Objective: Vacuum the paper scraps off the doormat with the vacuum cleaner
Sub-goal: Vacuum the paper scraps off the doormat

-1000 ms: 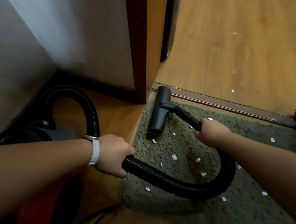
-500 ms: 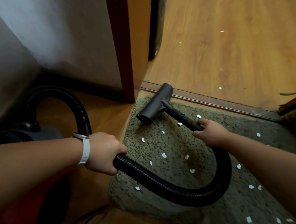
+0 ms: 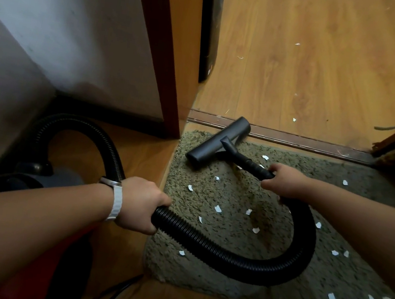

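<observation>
A shaggy grey-green doormat [image 3: 233,195] lies on the wood floor, strewn with several white paper scraps [image 3: 217,208]. The black vacuum nozzle [image 3: 218,142] rests slanted on the mat's far left corner, its far end over the door threshold. My right hand [image 3: 286,181] grips the tube just behind the nozzle. My left hand [image 3: 140,205], with a white watch strap on the wrist, grips the ribbed black hose [image 3: 238,260], which loops over the mat in a U. The vacuum cleaner body [image 3: 33,176], dark on top and red lower down, sits at the left by the wall.
A door frame [image 3: 167,68] and grey wall [image 3: 56,25] stand at the left. A metal threshold strip [image 3: 307,142] runs along the mat's far edge. More scraps dot the wood floor [image 3: 331,67] beyond. A black cable [image 3: 119,288] lies near the mat's near left corner.
The nozzle has swung from lying along the mat's left edge to a slanted pose, its far end now over the threshold. Both hands keep their grips. The view has shifted slightly.
</observation>
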Demonstrator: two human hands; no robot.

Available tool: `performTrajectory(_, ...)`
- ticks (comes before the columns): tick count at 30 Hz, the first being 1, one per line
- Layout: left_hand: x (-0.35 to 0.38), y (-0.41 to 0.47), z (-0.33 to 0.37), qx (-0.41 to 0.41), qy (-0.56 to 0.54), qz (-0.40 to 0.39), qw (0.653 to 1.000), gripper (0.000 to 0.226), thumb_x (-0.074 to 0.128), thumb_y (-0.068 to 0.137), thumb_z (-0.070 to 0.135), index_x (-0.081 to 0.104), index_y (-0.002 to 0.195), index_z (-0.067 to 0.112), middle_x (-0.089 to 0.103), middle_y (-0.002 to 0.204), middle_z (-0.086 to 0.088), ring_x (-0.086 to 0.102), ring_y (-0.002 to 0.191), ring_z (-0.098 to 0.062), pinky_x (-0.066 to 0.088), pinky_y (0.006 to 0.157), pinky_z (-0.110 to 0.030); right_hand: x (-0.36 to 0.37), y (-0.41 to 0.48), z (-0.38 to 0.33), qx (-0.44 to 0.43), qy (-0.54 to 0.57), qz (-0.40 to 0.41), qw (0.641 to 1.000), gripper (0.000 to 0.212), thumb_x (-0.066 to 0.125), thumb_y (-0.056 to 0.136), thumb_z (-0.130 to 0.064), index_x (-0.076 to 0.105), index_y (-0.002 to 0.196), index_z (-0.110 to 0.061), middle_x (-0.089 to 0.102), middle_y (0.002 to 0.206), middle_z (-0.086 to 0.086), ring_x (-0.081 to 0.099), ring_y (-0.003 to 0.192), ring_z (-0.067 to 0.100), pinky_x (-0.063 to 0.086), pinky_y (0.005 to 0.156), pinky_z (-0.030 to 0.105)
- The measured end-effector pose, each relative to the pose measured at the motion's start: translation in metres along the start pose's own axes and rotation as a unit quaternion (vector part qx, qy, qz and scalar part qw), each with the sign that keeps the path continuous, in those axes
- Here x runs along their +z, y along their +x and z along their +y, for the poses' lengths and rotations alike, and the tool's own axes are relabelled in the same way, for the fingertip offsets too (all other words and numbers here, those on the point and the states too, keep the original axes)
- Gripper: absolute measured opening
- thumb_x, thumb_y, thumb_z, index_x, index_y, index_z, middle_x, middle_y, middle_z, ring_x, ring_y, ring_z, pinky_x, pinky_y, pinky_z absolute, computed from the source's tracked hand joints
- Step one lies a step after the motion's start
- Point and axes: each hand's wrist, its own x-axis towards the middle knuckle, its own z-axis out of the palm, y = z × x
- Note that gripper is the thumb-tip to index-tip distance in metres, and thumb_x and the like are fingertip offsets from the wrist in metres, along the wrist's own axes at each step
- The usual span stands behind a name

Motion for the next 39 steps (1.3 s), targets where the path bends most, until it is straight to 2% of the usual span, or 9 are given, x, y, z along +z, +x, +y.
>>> performTrajectory(2,0.0,-0.002,0.0,-0.001,-0.001,0.003,1.0,0.022,0.059,0.072,0.047,0.048,0.077,0.029,0.059,0.073,0.009,0.06,0.073,-0.012,0.055,0.071,-0.033,-0.003,0.002,0.0,0.001,0.0,0.0,1.0,0.038,0.07,0.089,-0.022,0.047,0.117,-0.011,0.062,0.096,0.014,0.069,0.068,0.029,0.063,0.062,0.043)
performTrajectory(4,-0.001,-0.004,-0.001,-0.004,-0.006,0.008,1.0,0.022,0.06,0.072,0.047,0.049,0.078,0.028,0.06,0.075,0.008,0.06,0.074,-0.012,0.054,0.071,-0.033,-0.004,0.002,0.003,-0.006,0.002,-0.003,1.0,0.037,0.07,0.089,-0.019,0.047,0.118,-0.013,0.061,0.099,0.014,0.071,0.072,0.03,0.064,0.066,0.043)
performTrajectory(9,-0.003,-0.003,-0.002,-0.009,-0.006,0.025,1.0,0.022,0.06,0.072,0.048,0.05,0.079,0.03,0.061,0.075,0.009,0.06,0.074,-0.01,0.055,0.071,-0.033,0.002,-0.003,0.012,-0.001,-0.004,0.009,1.0,0.028,0.064,0.092,-0.025,0.053,0.117,-0.019,0.064,0.095,0.012,0.067,0.068,0.024,0.059,0.057,0.032)
performTrajectory(14,-0.003,0.0,0.002,-0.005,-0.008,0.022,1.0,0.021,0.059,0.073,0.048,0.05,0.079,0.03,0.06,0.073,0.01,0.06,0.072,-0.009,0.055,0.07,-0.034,-0.001,-0.008,0.004,-0.034,-0.146,0.114,0.982,0.026,0.065,0.089,-0.037,0.06,0.112,-0.025,0.064,0.083,-0.001,0.065,0.069,0.015,0.057,0.061,0.03)
performTrajectory(19,-0.003,-0.001,0.004,-0.004,-0.007,0.031,0.999,0.021,0.06,0.075,0.047,0.053,0.082,0.028,0.061,0.074,0.009,0.06,0.07,-0.009,0.055,0.069,-0.033,-0.016,-0.013,-0.015,-0.066,-0.246,0.154,0.955,0.027,0.063,0.091,-0.036,0.059,0.117,-0.028,0.06,0.08,-0.005,0.06,0.067,0.014,0.048,0.05,0.025)
performTrajectory(22,-0.005,-0.004,0.003,-0.003,-0.008,0.035,0.999,0.022,0.059,0.075,0.047,0.055,0.085,0.028,0.062,0.075,0.009,0.06,0.072,-0.009,0.055,0.07,-0.033,-0.019,-0.017,-0.029,-0.073,-0.282,0.145,0.946,0.026,0.062,0.09,-0.033,0.059,0.115,-0.028,0.06,0.08,-0.006,0.059,0.065,0.013,0.042,0.047,0.023)
performTrajectory(29,-0.004,-0.013,0.0,-0.002,-0.019,0.033,0.999,0.019,0.06,0.076,0.045,0.053,0.083,0.029,0.061,0.076,0.01,0.06,0.073,-0.008,0.055,0.071,-0.033,-0.007,-0.019,-0.049,-0.099,-0.311,0.088,0.941,0.032,0.062,0.091,-0.031,0.059,0.123,-0.029,0.063,0.084,-0.006,0.063,0.068,0.011,0.055,0.053,0.027)
performTrajectory(39,-0.008,-0.009,0.003,0.0,-0.017,0.053,0.998,0.018,0.061,0.076,0.044,0.049,0.077,0.03,0.059,0.073,0.009,0.059,0.069,-0.009,0.054,0.066,-0.031,-0.01,-0.024,-0.034,-0.123,-0.32,0.084,0.936,0.037,0.062,0.092,-0.035,0.057,0.128,-0.031,0.062,0.08,-0.007,0.06,0.064,0.009,0.05,0.05,0.025)
